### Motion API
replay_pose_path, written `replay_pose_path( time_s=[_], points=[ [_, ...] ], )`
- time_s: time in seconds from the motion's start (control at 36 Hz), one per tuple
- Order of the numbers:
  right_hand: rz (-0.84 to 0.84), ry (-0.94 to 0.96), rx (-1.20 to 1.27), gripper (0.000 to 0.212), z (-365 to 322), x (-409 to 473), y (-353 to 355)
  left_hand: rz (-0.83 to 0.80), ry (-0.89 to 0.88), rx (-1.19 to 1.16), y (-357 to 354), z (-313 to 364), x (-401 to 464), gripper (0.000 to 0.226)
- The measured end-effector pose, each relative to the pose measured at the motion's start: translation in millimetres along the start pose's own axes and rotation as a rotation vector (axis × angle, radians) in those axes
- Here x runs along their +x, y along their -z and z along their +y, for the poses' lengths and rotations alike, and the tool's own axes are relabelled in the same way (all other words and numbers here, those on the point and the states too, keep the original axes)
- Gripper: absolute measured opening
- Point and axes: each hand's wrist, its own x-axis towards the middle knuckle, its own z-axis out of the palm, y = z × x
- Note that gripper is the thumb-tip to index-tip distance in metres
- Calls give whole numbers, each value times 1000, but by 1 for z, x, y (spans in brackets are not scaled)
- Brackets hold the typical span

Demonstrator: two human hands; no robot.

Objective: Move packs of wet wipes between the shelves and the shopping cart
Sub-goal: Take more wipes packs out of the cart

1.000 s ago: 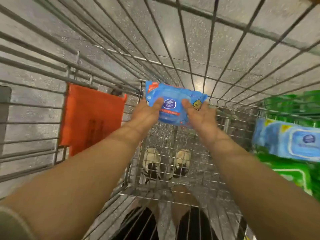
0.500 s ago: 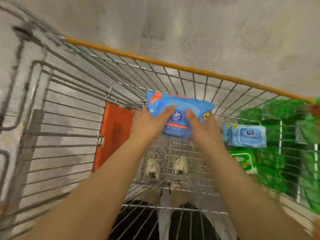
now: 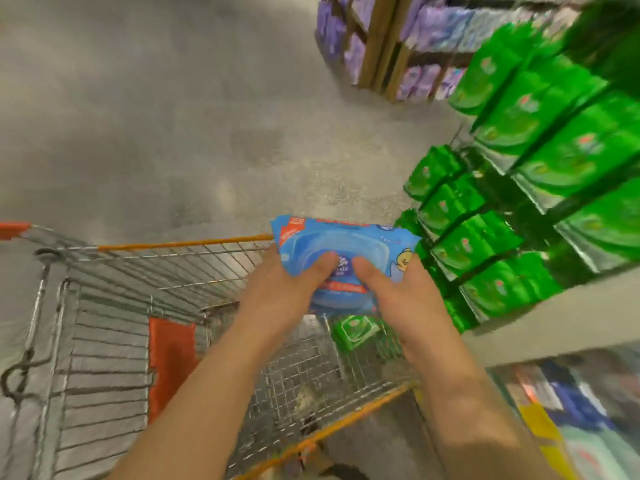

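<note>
A blue pack of wet wipes point(image 3: 349, 244) is held above the far right corner of the wire shopping cart point(image 3: 104, 341). My left hand point(image 3: 280, 299) grips its left end, thumb on the lid. My right hand point(image 3: 405, 299) grips its right end, thumb beside the left thumb. Both hands sit just left of the shelves point(image 3: 554, 320) stacked with green packs point(image 3: 491, 292). A green pack point(image 3: 355, 329) shows through the cart's wire, below the blue pack.
An orange flap point(image 3: 171, 355) hangs inside the cart at its left. The cart's orange rim point(image 3: 180, 244) runs behind the hands. Purple packs fill a wooden shelf unit point(image 3: 381, 46) at the back. Grey floor point(image 3: 156, 116) spreads left of the shelves.
Both hands have lifted the blue pack up out of the cart's basket and rightward toward the green shelves. The view has risen from inside the cart to the aisle.
</note>
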Motion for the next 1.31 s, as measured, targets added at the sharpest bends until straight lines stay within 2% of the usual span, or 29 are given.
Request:
replay_pose_path(
  time_s=[0.14,0.25,0.33,0.39,0.42,0.44,0.5,0.53,0.61,0.69,0.75,0.78,0.83,0.94,1.03,1.14,1.22,1.31],
  points=[
    [230,9,8,29,-16,-59,56,-197,-123,-32,-38,43,-35,13],
    [379,12,20,29,-25,-106,103,-339,-207,-18,-80,77,-61,8],
    [461,6,25,25,-28,-134,139,-410,-251,20,-115,94,-75,14],
    [549,-20,8,43,-29,-151,162,-451,-281,64,-138,106,-86,15],
    [579,-46,4,55,-29,-156,169,-453,-271,68,-144,110,-90,20],
    [622,-58,-5,61,-27,-165,183,-469,-286,74,-158,115,-93,34],
    [701,-51,-8,54,-24,-183,211,-506,-321,100,-188,126,-103,62],
    [738,-48,-7,47,-23,-192,225,-534,-339,99,-203,135,-110,62],
    [782,-9,86,30,-19,-218,264,-632,-362,66,-248,153,-130,47],
    [831,13,94,31,-12,-242,308,-723,-419,69,-290,172,-153,20],
    [884,17,39,35,-5,-258,339,-796,-421,65,-318,185,-169,22],
    [900,21,15,36,-3,-267,353,-817,-431,76,-333,189,-176,31],
    [919,23,54,35,1,-282,382,-812,-478,105,-359,200,-191,43],
    [1001,38,65,31,7,-307,433,-863,-509,77,-414,219,-218,44],
    [1060,43,-39,47,11,-326,469,-873,-552,74,-446,237,-236,46],
    [1056,97,28,70,21,-339,510,-897,-557,72,-486,249,-247,51],
    [1117,110,-15,89,35,-338,536,-780,-677,101,-515,250,-253,65],
    [1141,131,-12,93,44,-331,557,-734,-703,189,-534,257,-260,65]
  ],
)
